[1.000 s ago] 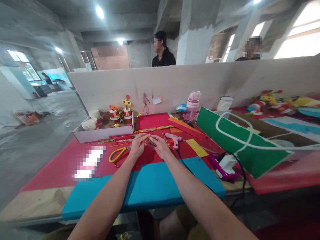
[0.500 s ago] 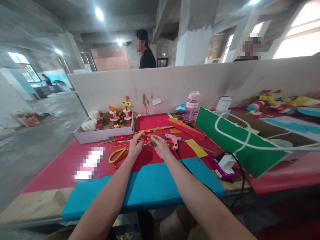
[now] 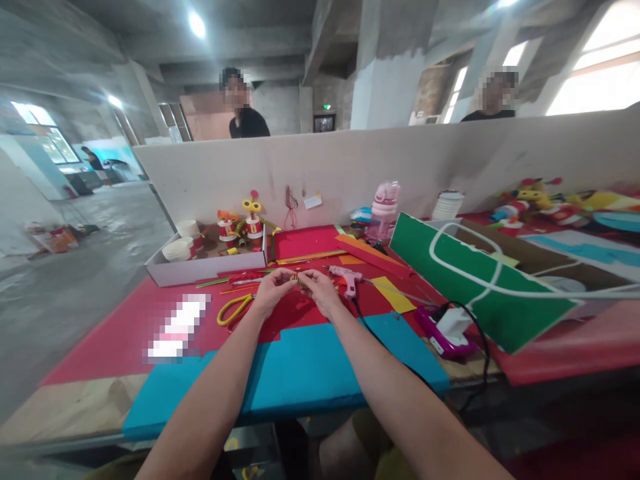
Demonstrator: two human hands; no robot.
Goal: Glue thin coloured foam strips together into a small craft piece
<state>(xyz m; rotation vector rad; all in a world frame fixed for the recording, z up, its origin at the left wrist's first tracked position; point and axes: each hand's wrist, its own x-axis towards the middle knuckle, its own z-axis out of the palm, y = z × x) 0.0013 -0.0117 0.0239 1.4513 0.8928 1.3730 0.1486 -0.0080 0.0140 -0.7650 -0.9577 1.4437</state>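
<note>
Between my left grip [image 3: 271, 291] and right grip [image 3: 320, 291], over the red surface [image 3: 107, 333], sits a small striped piece [image 3: 297, 281]; both are pinched nearly closed on it, fingers hiding part. Just right of them lies a pink glue gun [image 3: 350, 283], its black cord [image 3: 369, 329] running beside my forearm. To their left is a yellow-handled tool [image 3: 235, 309], its far end hidden behind my left grip. Beyond, leftward, a box [image 3: 207, 270] holds cups [image 3: 177, 251] and toys [image 3: 253, 225]. Farther right, a green board [image 3: 480, 293] leans behind a purple power strip [image 3: 460, 345].
</note>
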